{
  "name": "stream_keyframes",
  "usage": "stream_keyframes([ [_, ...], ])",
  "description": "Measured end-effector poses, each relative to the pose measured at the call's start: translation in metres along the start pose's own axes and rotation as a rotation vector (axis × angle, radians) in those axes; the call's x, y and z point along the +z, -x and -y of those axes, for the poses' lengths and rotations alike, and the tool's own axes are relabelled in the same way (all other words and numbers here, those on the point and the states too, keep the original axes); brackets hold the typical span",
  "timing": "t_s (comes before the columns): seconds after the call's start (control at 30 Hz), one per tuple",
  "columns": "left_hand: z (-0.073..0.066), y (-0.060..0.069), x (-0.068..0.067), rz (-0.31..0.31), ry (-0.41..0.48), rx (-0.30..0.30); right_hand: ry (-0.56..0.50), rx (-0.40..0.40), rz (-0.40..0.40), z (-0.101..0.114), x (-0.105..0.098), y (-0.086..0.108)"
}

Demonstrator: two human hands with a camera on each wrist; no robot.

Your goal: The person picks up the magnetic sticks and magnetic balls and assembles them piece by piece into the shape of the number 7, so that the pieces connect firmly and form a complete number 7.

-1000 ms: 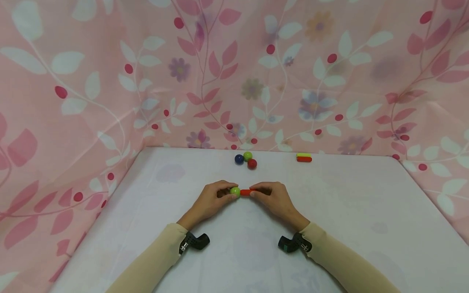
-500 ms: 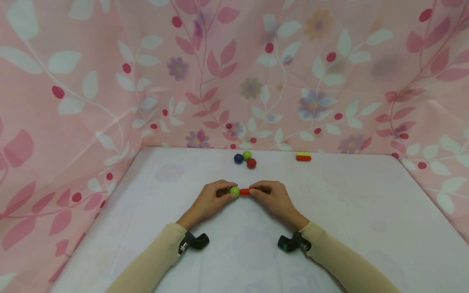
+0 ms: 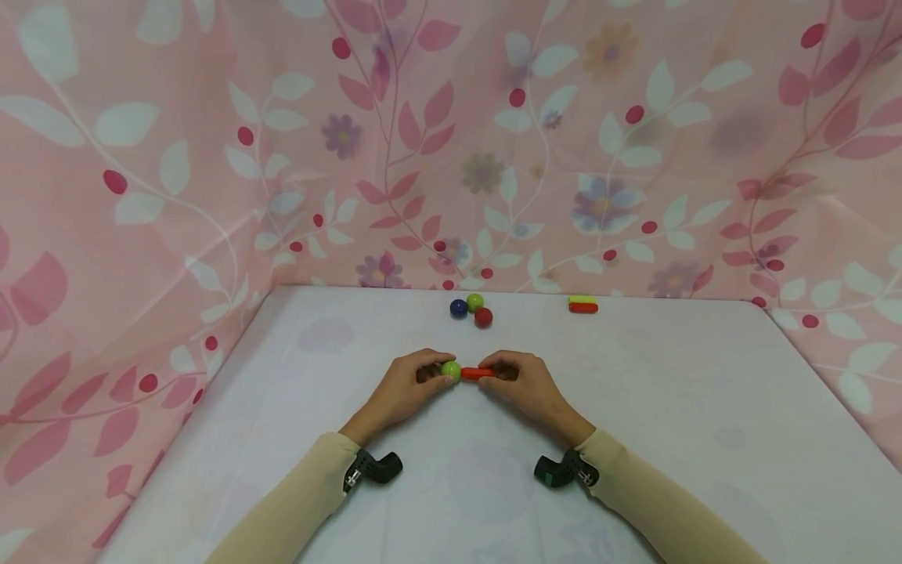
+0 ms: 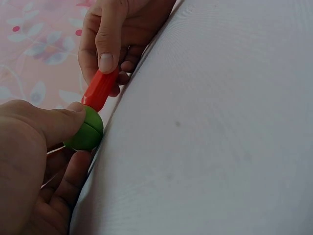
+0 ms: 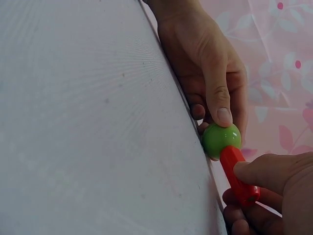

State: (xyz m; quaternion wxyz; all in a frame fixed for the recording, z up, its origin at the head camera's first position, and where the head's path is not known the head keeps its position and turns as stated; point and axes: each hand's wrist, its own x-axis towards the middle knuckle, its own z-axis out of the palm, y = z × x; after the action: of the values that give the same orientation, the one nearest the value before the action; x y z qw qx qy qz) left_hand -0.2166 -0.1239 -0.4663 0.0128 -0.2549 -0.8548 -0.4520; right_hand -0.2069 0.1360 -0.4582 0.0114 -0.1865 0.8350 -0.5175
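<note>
My left hand pinches a glossy green ball between thumb and fingers, low over the white table. My right hand holds a short red stick with the thumb on one side and fingers behind. One end of the stick meets the ball, as the right wrist view shows with the ball and the ribbed stick. In the left wrist view a dark seam runs round the ball, and the right thumb lies on the far end of the stick.
Beyond the hands, a blue ball, a second green ball and a red ball sit close together. Farther right lie a yellow-green stick and another red stick, side by side. A pink floral cloth hangs behind the table.
My right fingers have shifted on the red stick, and more of its length shows. The left hand keeps its hold on the green ball; the other balls and sticks stay in place.
</note>
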Motion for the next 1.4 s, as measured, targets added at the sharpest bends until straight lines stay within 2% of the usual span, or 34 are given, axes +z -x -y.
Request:
stream_keyframes([
  [0.6,-0.001,-0.002,-0.003,-0.005,0.006,-0.019,0.013,-0.038,-0.009,-0.001,-0.001,-0.004],
  [1.1,-0.001,-0.002,-0.004,-0.006,0.022,-0.021,0.009,-0.037,-0.015,-0.002,0.001,-0.005],
  [1.4,0.000,-0.001,-0.001,-0.001,0.019,-0.010,0.013,-0.013,-0.007,-0.001,-0.014,-0.007],
])
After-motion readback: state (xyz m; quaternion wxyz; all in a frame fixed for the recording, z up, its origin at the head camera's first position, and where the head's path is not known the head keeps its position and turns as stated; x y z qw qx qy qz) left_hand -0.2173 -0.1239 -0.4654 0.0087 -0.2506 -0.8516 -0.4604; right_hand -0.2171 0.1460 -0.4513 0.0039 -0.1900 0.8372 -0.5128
